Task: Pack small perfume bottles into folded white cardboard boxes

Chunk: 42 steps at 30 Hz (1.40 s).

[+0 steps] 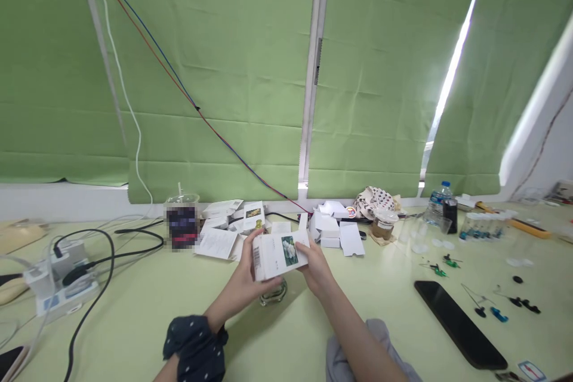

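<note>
Both hands hold a small white cardboard box (272,255) with a barcode on one side and a picture of white flowers on its face. My left hand (248,268) wraps round the barcode end. Around the other end close the fingers of my right hand (316,264), where a box flap stands up. Below the box, on the table, sits a small clear glass object (274,295), partly hidden by the box and my left hand. Behind my hands lie several white cartons and folded papers (217,243), and one box (253,216) bears a yellow flower picture.
A power strip (67,298) with plugs and black cables lies at left. Near the wall stands a lidded cup (182,224). Rightward are a brown drink cup (383,224), a water bottle (437,203), several small vials (486,225), a black phone (459,323) and small clips.
</note>
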{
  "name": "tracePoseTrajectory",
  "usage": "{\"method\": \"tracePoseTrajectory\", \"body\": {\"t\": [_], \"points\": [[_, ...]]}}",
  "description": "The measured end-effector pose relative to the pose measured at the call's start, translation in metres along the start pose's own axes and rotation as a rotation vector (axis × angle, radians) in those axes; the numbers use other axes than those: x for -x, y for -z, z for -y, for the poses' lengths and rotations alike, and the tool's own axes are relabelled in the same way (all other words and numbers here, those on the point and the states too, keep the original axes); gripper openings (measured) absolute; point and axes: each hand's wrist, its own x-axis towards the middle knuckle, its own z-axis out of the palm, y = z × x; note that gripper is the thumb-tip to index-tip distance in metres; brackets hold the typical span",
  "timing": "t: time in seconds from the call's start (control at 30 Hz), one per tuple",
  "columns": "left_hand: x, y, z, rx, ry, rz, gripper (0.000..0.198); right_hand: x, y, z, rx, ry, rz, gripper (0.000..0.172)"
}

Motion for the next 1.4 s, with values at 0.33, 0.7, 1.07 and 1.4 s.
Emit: {"method": "tracePoseTrajectory", "body": {"t": [0.33, 0.7, 1.07, 1.4], "points": [[-0.078, -0.007, -0.037, -0.165, -0.067, 0.194, 0.075, -0.014, 0.016, -0.016, -0.435, -0.192, -0.114, 0.019], [-0.066, 0.034, -0.008, 0.188, 0.14, -0.084, 0.074, -0.032, 0.037, -0.017, -0.275, -0.043, -0.117, 0.026], [-0.076, 0.072, 0.026, 0.428, 0.307, -0.273, 0.062, -0.03, 0.051, 0.008, -0.156, 0.051, -0.178, 0.049], [-0.07, 0.086, 0.019, 0.468, 0.179, -0.488, 0.069, -0.036, 0.087, 0.024, 0.309, -0.017, -0.312, 0.041]]}}
